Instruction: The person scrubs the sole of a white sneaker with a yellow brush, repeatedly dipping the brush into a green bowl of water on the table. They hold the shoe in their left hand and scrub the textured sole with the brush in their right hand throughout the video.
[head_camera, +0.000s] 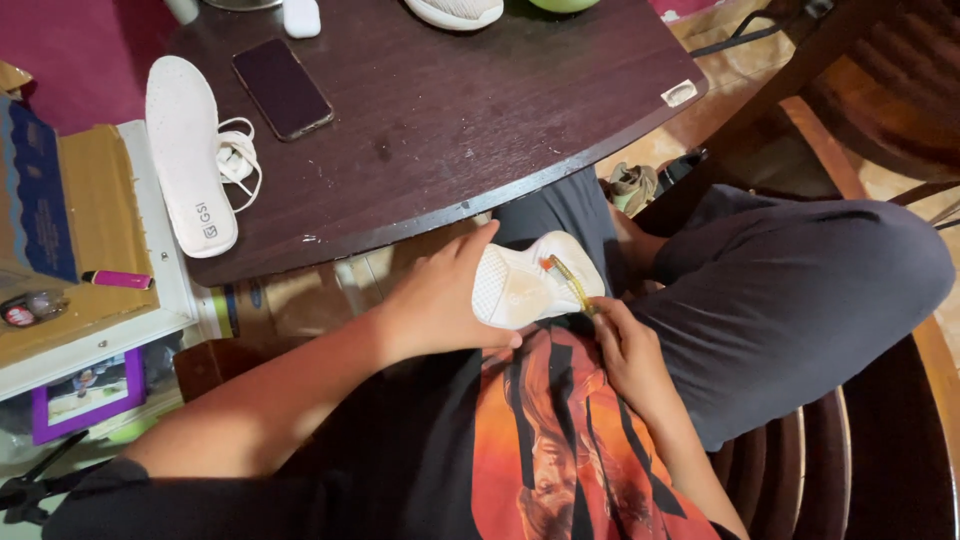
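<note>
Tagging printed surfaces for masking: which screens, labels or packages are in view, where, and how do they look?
Phone: table, upper left; dark rectangular screen, off.
Sticker: table's right edge; small, white, rounded.
Insole: table's left edge; white, small dark printed mark near the heel.
Framed picture: lower left; purple border.

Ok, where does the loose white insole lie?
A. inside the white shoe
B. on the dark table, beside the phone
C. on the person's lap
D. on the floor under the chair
B: the white insole lies flat on the dark table, just left of the phone.
</note>
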